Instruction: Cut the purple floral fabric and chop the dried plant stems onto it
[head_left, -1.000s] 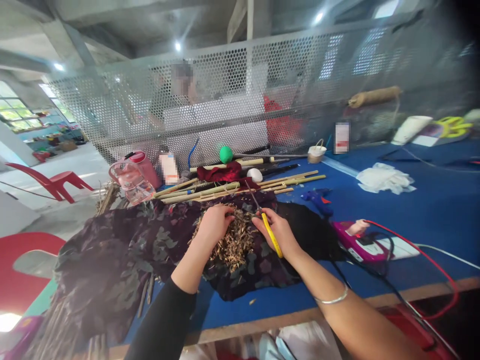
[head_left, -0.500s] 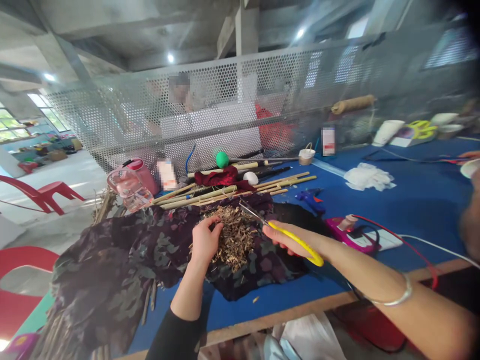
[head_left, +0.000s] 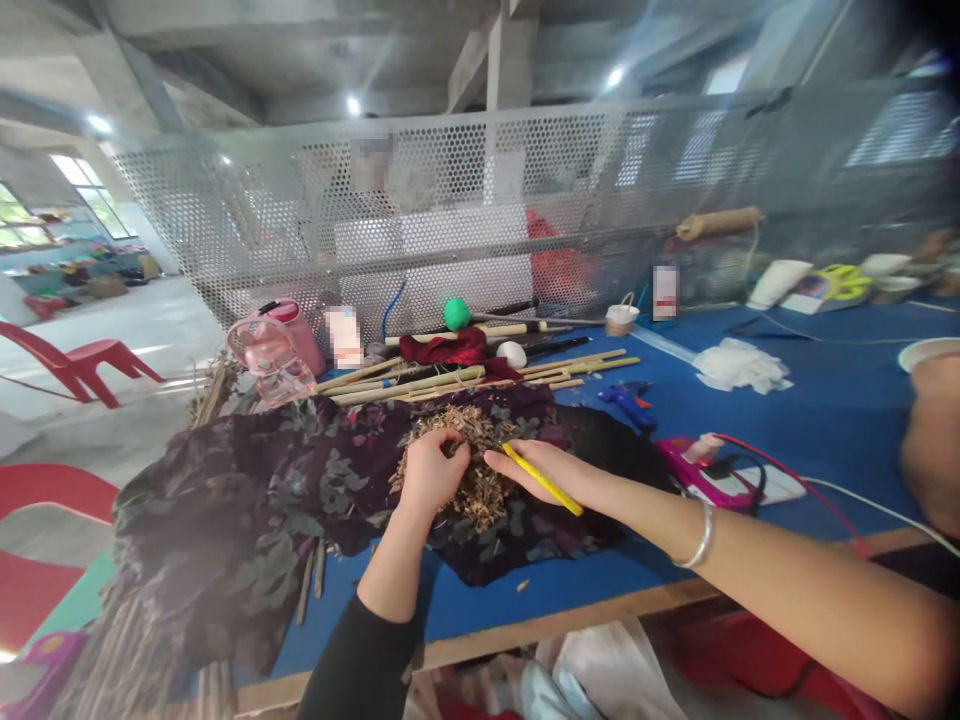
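Note:
A pile of short brown dried plant pieces (head_left: 480,505) lies on a dark floral cloth (head_left: 262,500) spread over the blue table. At the pile's left side, my left hand (head_left: 436,468) is closed with thumb and fingers drawn together; anything between the fingertips is hidden. My right hand (head_left: 536,470) grips a pair of scissors with yellow handles (head_left: 551,485) at the pile's right edge. The blades point left toward my left hand and are mostly hidden by the fingers and the pile.
Behind the cloth lie bamboo sticks (head_left: 420,385), a dark red cloth (head_left: 446,347) and a green ball (head_left: 457,314). To the right are a blue glue gun (head_left: 630,402), a pink power strip (head_left: 694,475) with cables and white tissue (head_left: 742,365). Another person's arm (head_left: 934,450) shows at the right edge.
My right hand has brought the scissors left and down, close to my left hand. My left hand has shifted slightly right over the pile. The view has tilted a little.

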